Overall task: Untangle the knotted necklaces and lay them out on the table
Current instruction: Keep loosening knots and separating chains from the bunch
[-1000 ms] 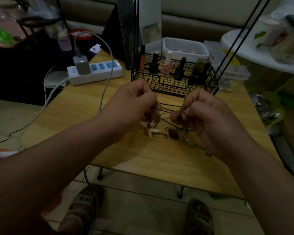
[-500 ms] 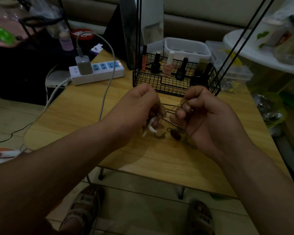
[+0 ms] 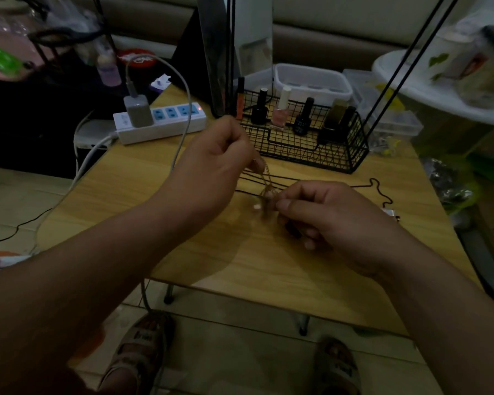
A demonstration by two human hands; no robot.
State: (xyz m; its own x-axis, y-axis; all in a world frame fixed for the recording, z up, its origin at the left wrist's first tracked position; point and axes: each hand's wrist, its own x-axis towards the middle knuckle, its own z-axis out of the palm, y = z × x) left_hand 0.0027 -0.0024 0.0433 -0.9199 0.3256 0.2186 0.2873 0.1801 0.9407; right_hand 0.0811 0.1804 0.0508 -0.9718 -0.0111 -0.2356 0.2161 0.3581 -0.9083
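A knot of thin necklaces (image 3: 267, 192) hangs between my two hands over the middle of the wooden table (image 3: 268, 266). My left hand (image 3: 214, 166) is raised and pinches a gold chain (image 3: 265, 173) that runs down into the knot. Lower and to the right, my right hand (image 3: 325, 218) pinches the knot with thumb and forefinger, with a small white pendant (image 3: 256, 206) dangling beside it. Dark cords (image 3: 377, 185) trail from the knot across the table to the right. The rest of the tangle is hidden under my right hand.
A black wire basket (image 3: 305, 143) with several nail polish bottles stands just behind the hands. A white power strip (image 3: 166, 121) with a charger and cable lies at the table's back left. Plastic boxes (image 3: 311, 81) sit behind the basket. My sandalled feet show below the table's front edge.
My left hand has lifted up and away, drawing the gold chain taut. My right hand has dropped lower toward the table and shifted right. Dark cords now show stretched out to the right.
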